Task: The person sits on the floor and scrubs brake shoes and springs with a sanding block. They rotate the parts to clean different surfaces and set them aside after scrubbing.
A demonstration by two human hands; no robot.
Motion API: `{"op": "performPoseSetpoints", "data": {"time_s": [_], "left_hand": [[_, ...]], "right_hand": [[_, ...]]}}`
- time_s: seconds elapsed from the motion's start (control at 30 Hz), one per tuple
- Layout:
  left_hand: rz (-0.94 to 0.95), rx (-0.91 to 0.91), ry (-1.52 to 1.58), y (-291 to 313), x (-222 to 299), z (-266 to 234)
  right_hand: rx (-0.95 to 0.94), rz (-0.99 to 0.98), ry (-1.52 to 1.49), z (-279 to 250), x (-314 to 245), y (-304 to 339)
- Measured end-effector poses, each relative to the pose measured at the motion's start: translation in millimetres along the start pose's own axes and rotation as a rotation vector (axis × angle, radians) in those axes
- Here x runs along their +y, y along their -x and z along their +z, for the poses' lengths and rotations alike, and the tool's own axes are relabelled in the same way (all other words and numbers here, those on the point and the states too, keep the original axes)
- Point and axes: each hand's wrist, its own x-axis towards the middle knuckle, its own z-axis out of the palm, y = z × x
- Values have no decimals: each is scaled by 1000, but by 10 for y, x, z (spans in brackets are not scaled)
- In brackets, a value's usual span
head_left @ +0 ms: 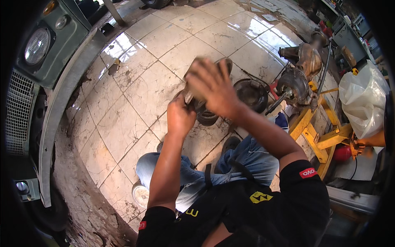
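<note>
Here, the person's left hand (180,118) is in the middle of the scene with its fingers curled and clamped on the near left side of a dark, worn metal part (207,118); the right hand (218,92) lies across the far side of that part, its fingers stretched out and a little apart, blurred, and I cannot tell how firmly they press; the metal part is between and beneath the two hands, mostly hidden by them, and whether it touches the floor (177,49) cannot be told; just to the right, a dark round dish (249,96) sits on the pale, cracked tiles; near the hands are the person's jeans (251,158), bent at the knees, a dark shoe (231,144) and a black shirt (230,210); a pale round object (140,194) shows beside the left leg; farther right, a rusty axle housing (309,61) is by a yellow stand (332,139), with a clear plastic bag (362,101) to its right and a red rounded object (341,153) at the stand's near end; along the left is the front of a green-grey vehicle (57,66), with a round headlight (37,46), a mesh grille (18,113) and a long grey bumper (59,99).
</note>
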Motion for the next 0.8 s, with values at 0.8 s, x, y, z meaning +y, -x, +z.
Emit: {"op": "performPoseSetpoints", "data": {"time_s": [0.8], "left_hand": [[-134, -13, 77, 26, 64, -6]], "right_hand": [[-268, 29, 63, -406, 2, -29]]}}
